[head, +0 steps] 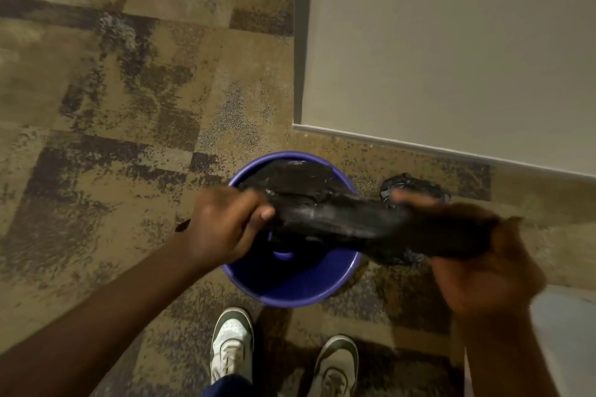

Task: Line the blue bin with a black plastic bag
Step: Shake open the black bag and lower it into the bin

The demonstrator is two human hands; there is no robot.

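A round blue bin (pixel 292 292) stands on the carpet just ahead of my feet. Stretched across its mouth is a black plastic bag (pixel 335 217), pulled taut between both hands, and part of the bag drapes over the far rim and down inside. My left hand (pixel 222 222) grips the bag's left end above the bin's left rim. Blurred by motion, my right hand (pixel 477 251) grips the bag's right end, out past the bin's right side. The bin's blue bottom shows below the bag.
A white wall corner with a pale baseboard (pixel 419 145) stands right behind the bin. Crumpled black plastic (pixel 409 185) lies on the carpet to the bin's right. My two white shoes (pixel 230 345) stand just short of the bin. Patterned carpet spreads to the left.
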